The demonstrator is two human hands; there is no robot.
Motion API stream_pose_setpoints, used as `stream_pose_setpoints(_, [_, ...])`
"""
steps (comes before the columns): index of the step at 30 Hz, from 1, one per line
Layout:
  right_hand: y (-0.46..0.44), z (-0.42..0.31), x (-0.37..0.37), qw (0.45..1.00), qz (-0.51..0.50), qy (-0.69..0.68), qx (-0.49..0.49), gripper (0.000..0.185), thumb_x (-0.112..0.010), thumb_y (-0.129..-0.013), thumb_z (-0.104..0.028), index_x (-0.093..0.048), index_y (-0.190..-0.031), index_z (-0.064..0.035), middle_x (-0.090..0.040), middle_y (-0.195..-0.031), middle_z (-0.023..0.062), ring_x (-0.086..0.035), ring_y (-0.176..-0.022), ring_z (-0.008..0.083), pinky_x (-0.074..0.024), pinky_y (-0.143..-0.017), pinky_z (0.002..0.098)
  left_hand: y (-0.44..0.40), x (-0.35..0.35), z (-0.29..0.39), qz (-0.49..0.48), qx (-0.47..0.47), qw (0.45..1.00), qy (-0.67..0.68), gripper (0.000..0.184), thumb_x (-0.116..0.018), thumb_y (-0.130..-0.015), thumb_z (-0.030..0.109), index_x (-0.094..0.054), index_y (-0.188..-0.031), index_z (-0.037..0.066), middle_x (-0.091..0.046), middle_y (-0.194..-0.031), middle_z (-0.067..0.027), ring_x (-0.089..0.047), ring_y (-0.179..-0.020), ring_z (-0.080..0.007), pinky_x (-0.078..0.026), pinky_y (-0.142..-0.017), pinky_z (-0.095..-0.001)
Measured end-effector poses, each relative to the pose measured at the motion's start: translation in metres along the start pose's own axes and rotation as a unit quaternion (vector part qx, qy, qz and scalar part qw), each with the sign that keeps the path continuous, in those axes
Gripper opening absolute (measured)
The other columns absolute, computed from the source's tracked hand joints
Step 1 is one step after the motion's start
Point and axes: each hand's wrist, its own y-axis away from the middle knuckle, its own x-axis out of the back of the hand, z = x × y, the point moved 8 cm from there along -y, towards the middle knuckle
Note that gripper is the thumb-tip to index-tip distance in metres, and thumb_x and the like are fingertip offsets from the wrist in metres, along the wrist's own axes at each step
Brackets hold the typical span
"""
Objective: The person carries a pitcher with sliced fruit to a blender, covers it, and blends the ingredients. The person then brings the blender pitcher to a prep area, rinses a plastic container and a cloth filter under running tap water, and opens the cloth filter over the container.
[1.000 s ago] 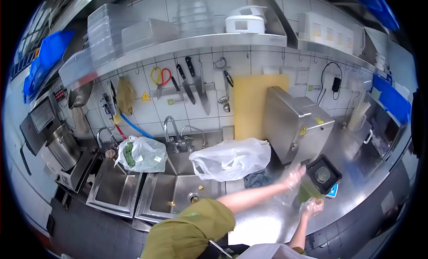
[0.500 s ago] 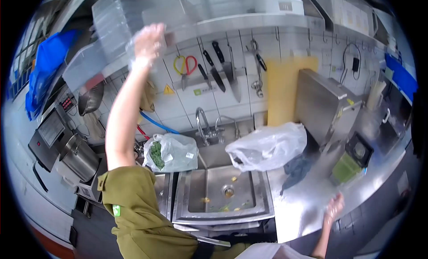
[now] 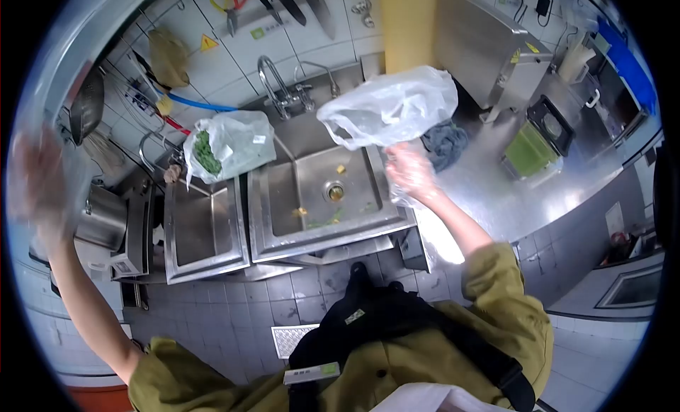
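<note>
My left hand point(image 3: 44, 178), in a clear plastic glove, is raised at the far left beside the hanging pan point(image 3: 86, 106). Motion smears its fingers, so what it might hold is unclear. My right hand point(image 3: 411, 172), also gloved in clear plastic, is just below the white plastic bag point(image 3: 397, 104). Its fingers look loosely bent and apart, with nothing visible in them; whether they touch the bag I cannot tell. A second plastic bag point(image 3: 244, 139) with leafy greens point(image 3: 206, 153) lies behind the sinks.
The larger sink point(image 3: 301, 178) has yellow and green scraps near its drain. A smaller sink point(image 3: 202, 228) adjoins it. On the steel counter point(image 3: 482, 192) are a dark cloth point(image 3: 445, 144) and a green-filled container point(image 3: 530, 153). Knives point(image 3: 290, 6) hang on the wall.
My left hand has come down and left from the overhead shelf. My right hand has moved from the counter's front edge to the white bag. The view has tilted downward.
</note>
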Motion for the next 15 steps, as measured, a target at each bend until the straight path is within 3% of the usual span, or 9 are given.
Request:
stream_pose_setpoints(2, [-0.001,0.004,-0.042,0.991,-0.133,0.021,-0.027,0.026,-0.051,-0.069,-0.015,-0.053,-0.093,-0.0042,-0.055,-0.089,0.0166,-0.054,-0.083,0.0311,-0.0430,-0.074,0.0385,0.011,-0.027,0.040,0.036,0.029,0.994,-0.098,0.040,-0.050,-0.076,0.026,-0.039,-0.108,0.006,-0.036,-0.104,-0.0070,-0.035,-0.092,-0.0180,-0.030,-0.076,-0.0281])
stream_pose_setpoints(3, [0.003,0.007,-0.062,0.976,-0.209,0.018,-0.054,0.027,-0.051,-0.069,-0.016,-0.053,-0.094,-0.0042,-0.056,-0.090,0.0172,-0.054,-0.086,0.0318,-0.0428,-0.076,0.0390,0.003,-0.061,0.088,0.057,-0.018,0.930,-0.364,0.020,-0.060,-0.068,0.006,-0.053,-0.087,0.008,-0.051,-0.072,-0.0037,-0.051,-0.059,-0.0167,-0.042,-0.051,-0.0253])
stream_pose_setpoints(6, [0.012,0.013,-0.103,0.941,-0.327,0.072,-0.042,0.027,-0.054,-0.067,-0.013,-0.057,-0.092,-0.0027,-0.057,-0.093,0.0174,-0.055,-0.088,0.0308,-0.0436,-0.077,0.0395,0.043,-0.133,0.085,-0.053,-0.084,0.858,-0.503,0.021,-0.060,-0.064,0.005,-0.054,-0.084,0.009,-0.049,-0.069,-0.0047,-0.050,-0.061,-0.0183,-0.041,-0.051,-0.0285])
stream_pose_setpoints(7, [0.014,0.025,-0.120,0.935,-0.342,0.077,-0.049,0.027,-0.055,-0.067,-0.014,-0.058,-0.092,-0.0030,-0.057,-0.095,0.0171,-0.055,-0.090,0.0301,-0.0437,-0.078,0.0389,0.061,-0.161,0.080,-0.012,-0.139,0.874,-0.466,0.015,-0.058,-0.067,0.008,-0.054,-0.081,0.010,-0.049,-0.066,-0.0056,-0.051,-0.057,-0.0200,-0.041,-0.048,-0.0316])
stream_pose_setpoints(10, [0.014,0.053,-0.151,0.917,-0.381,0.084,-0.086,0.027,-0.056,-0.068,-0.017,-0.059,-0.092,-0.0038,-0.056,-0.100,0.0161,-0.054,-0.094,0.0285,-0.0437,-0.080,0.0374,0.095,-0.256,0.030,-0.103,0.082,0.893,-0.430,0.014,-0.057,-0.063,0.005,-0.049,-0.074,0.009,-0.050,-0.062,-0.0055,-0.051,-0.055,-0.0211,-0.042,-0.048,-0.0333])
stream_pose_setpoints(11, [0.010,0.059,-0.152,0.911,-0.389,0.084,-0.109,0.028,-0.057,-0.069,-0.018,-0.059,-0.093,-0.0039,-0.056,-0.101,0.0157,-0.054,-0.095,0.0281,-0.0436,-0.081,0.0370,0.116,-0.281,0.015,-0.085,0.083,0.910,-0.398,0.016,-0.055,-0.061,0.005,-0.050,-0.075,0.009,-0.051,-0.063,-0.0064,-0.052,-0.055,-0.0228,-0.042,-0.048,-0.0342])
stream_pose_setpoints(14, [0.001,0.067,-0.152,0.903,-0.394,0.087,-0.146,0.030,-0.059,-0.068,-0.020,-0.059,-0.094,-0.0047,-0.055,-0.103,0.0144,-0.054,-0.096,0.0270,-0.0436,-0.081,0.0364,0.177,-0.340,-0.036,-0.183,0.277,0.860,-0.388,0.012,-0.052,-0.066,0.014,-0.052,-0.076,0.008,-0.055,-0.067,-0.0103,-0.056,-0.061,-0.0282,-0.044,-0.052,-0.0397])
stream_pose_setpoints(15, [-0.007,0.071,-0.152,0.904,-0.390,0.089,-0.154,0.031,-0.060,-0.068,-0.020,-0.059,-0.095,-0.0051,-0.055,-0.104,0.0140,-0.053,-0.096,0.0266,-0.0436,-0.081,0.0363,0.190,-0.348,-0.040,-0.178,0.304,0.861,-0.368,0.010,-0.051,-0.068,0.015,-0.053,-0.074,0.008,-0.055,-0.065,-0.0119,-0.055,-0.060,-0.0297,-0.044,-0.052,-0.0404])
